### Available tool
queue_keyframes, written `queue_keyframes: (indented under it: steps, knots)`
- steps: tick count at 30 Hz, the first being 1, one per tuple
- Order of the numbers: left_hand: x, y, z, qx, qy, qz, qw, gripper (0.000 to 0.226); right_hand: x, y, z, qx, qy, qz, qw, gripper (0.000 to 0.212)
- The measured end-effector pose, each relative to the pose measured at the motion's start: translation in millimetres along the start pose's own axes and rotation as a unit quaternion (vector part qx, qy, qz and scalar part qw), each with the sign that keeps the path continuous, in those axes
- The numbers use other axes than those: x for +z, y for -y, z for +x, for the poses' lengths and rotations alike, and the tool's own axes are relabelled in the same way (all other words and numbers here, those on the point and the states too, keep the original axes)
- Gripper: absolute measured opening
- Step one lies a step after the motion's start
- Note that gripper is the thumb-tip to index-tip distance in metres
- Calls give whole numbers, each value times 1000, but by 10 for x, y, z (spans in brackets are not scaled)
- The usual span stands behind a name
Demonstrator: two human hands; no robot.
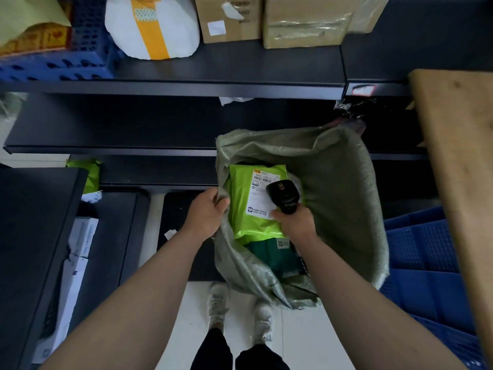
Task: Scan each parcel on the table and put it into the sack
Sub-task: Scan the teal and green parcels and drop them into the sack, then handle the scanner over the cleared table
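Gripping the sack [346, 182] rim, left hand [205, 212]; right hand [296, 222] holds scanner [284, 194] (over lime parcel [248, 209]).

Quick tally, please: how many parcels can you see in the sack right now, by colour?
Lime-green parcel: 1
Dark green parcel: 1
Total: 2 showing in the sack; any underneath are hidden.
The left hand grips the sack's rim; the right hand holds the scanner.
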State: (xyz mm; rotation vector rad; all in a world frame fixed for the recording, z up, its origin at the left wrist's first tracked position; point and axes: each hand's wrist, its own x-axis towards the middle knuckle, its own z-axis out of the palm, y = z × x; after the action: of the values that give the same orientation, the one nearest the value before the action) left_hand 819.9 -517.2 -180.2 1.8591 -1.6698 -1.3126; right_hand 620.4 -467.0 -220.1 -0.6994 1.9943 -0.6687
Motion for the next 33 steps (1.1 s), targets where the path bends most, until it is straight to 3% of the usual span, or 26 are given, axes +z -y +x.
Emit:
queue_keyframes:
  steps: [5, 7, 12, 16, 20, 28, 33]
  knots:
    - [-95, -58, -265, 22, 30, 43, 998, 4, -258, 101, -344, -14, -4, -12, 1000, 28]
    - [-164, -139, -430, 54, 57, 103, 992, 11, -421, 142, -585, -20, -16, -8, 1000, 31]
    - [-268, -517, -870, 158, 45, 276, 947, 38, -798, 139, -1293, -28, -45, 16, 998, 38]
    - [-222, -873, -1456, 270, 37, 301, 914, 42, -1143, -9, -2055, -43, -95, 9, 995, 35]
    - [-73, -1121, -2059, 334, 59, 317, 886, 36, -1497, -261, -2846, -39, -137, 23, 990, 19]
    - [804, -1603, -2998, 429, 135, 321, 834, 39, -2548, -1043, -3859, 24, -180, 35, 983, 12]
    - [1749, -2011, -3442, 447, 200, 311, 814, 38, -3412, -1656, -4032, 47, -217, 40, 974, 24]
